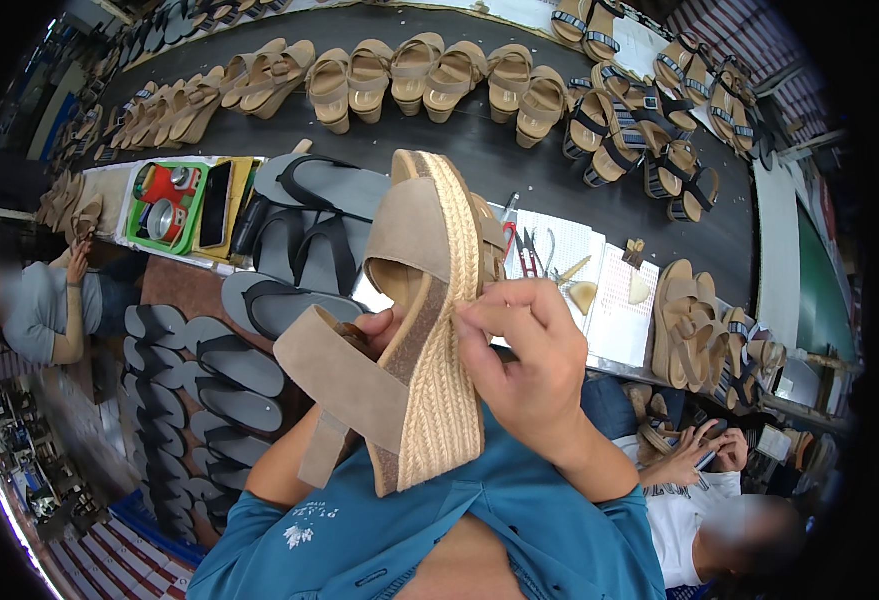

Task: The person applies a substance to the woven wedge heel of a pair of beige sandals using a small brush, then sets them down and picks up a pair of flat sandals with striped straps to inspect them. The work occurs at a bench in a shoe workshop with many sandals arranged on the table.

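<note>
A wedge sandal with taupe straps and a braided rope-wrapped sole is held up in front of my chest, its side turned toward me. My left hand grips it from behind; only some fingers show between the straps. Against the rope edge, my right hand pinches with thumb and forefinger. Whatever lies in that pinch, if anything, is too small to make out. Behind the sandal, part of another taupe sandal shows.
Rows of taupe sandals line the dark bench. Red-handled snips lie on paper sheets. A green tray sits to the left, above grey flip-flops. People sit at left and lower right.
</note>
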Demonstrator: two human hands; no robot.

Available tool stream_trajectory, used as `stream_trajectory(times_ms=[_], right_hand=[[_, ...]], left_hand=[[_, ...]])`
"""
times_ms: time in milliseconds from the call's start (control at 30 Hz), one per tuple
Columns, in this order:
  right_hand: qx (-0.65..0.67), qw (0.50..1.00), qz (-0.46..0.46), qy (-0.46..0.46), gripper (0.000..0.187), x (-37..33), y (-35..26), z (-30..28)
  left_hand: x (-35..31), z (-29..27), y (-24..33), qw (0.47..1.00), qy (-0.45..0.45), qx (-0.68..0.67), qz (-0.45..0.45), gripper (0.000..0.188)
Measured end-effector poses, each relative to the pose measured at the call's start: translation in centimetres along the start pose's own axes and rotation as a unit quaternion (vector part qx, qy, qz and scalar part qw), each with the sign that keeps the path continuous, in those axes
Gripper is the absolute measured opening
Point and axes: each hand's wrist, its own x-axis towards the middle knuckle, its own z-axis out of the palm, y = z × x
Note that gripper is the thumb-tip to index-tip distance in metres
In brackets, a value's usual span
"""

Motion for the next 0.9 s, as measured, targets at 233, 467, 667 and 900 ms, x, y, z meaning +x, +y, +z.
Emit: stream_trajectory(times_ms=[233, 467, 667, 900], right_hand=[[0.342, 0.877, 0.333, -0.062, 0.039, 1.2, 3.1, -0.1], [0.102, 0.911, 0.373, -0.141, 0.079, -7.0, 13.7, 1.2], [0.184, 0.903, 0.322, -0.215, 0.106, -9.0, 16.3, 4.0], [0.279, 0.835, 0.466, -0.082, 0.051, -9.8, 17.7, 6.6]], left_hand=[[-0.5, 7.3, -0.3, 0.999, -0.038, -0.028, -0.015, 0.074], [0.8, 3.9, 0.0, 0.953, -0.257, -0.162, -0.010, 0.082], [0.6, 3.3, -0.4, 0.922, -0.273, -0.273, -0.007, 0.089], [1.5, 2.2, -0.5, 0.943, -0.258, -0.208, 0.031, 0.081]])
